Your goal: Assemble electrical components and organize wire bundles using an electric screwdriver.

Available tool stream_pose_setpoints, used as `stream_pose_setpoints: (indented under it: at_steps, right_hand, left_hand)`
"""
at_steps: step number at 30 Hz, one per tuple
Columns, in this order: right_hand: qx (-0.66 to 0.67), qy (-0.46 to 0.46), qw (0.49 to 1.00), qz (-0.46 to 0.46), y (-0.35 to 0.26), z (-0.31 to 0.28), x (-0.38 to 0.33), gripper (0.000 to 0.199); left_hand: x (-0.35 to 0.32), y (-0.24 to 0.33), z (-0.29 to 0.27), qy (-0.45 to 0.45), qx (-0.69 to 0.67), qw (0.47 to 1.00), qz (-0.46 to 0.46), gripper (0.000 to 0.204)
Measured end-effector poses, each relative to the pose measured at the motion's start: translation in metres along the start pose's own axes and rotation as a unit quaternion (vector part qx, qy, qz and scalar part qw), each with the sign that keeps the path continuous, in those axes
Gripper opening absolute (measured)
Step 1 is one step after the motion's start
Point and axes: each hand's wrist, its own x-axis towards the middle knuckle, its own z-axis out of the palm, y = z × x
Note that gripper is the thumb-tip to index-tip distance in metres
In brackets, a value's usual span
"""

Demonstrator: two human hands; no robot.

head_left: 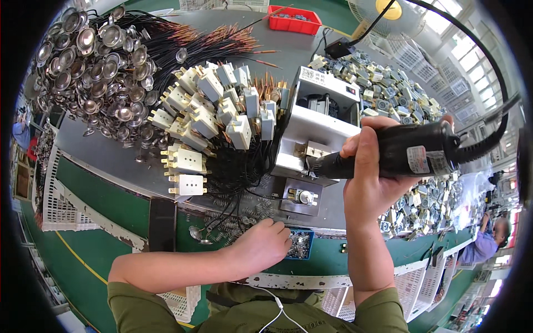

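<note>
My right hand (367,177) is wrapped round a black electric screwdriver (402,147), held nearly level. Its tip reaches a small pale block (318,149) seated at the front of a metal machine (327,80); whether they touch is hard to tell. My left hand (260,250) rests with curled fingers at the left edge of a small blue tray (311,244) of tiny metal parts. What those fingers pinch, if anything, is hidden. Just beyond the tray, a metal fixture block (297,208) carries a round white-and-metal piece (304,196).
Left of the machine lie pale connector blocks (202,122) with black wires, loose springs (256,212) and a heap of round metal caps (105,72). Small grey-and-white parts (388,89) pile up on the right. A red bin (294,25) stands at the back. A person (486,247) sits far right.
</note>
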Motion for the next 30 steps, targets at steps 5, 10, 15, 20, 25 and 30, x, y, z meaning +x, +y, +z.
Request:
stream_pose_setpoints:
  at_steps: [5, 10, 15, 20, 25, 30]
  right_hand:
    - [-0.009, -0.010, 1.000, 0.010, -0.006, 0.000, -0.002, 0.096]
    - [0.047, 0.004, 0.999, 0.019, -0.010, -0.003, 0.007, 0.104]
    - [0.038, 0.003, 0.999, 0.013, -0.005, -0.003, 0.005, 0.103]
    - [0.014, -0.011, 1.000, -0.013, -0.003, -0.003, 0.004, 0.093]
    - [0.011, -0.013, 1.000, -0.011, -0.003, -0.002, 0.003, 0.094]
    - [-0.007, -0.009, 1.000, -0.001, -0.002, 0.002, 0.005, 0.095]
  left_hand:
    - [0.000, -0.001, -0.005, -0.009, -0.023, 1.000, -0.005, 0.015]
    - [0.000, -0.004, -0.010, -0.009, -0.088, 0.996, -0.003, 0.023]
    - [0.004, -0.004, -0.009, -0.001, -0.094, 0.996, 0.004, 0.020]
    - [0.005, -0.004, -0.008, 0.004, -0.101, 0.995, 0.002, 0.017]
    - [0.006, -0.005, -0.008, 0.004, -0.120, 0.993, 0.012, 0.016]
    - [0.005, -0.006, -0.010, 0.024, -0.119, 0.992, 0.022, 0.017]
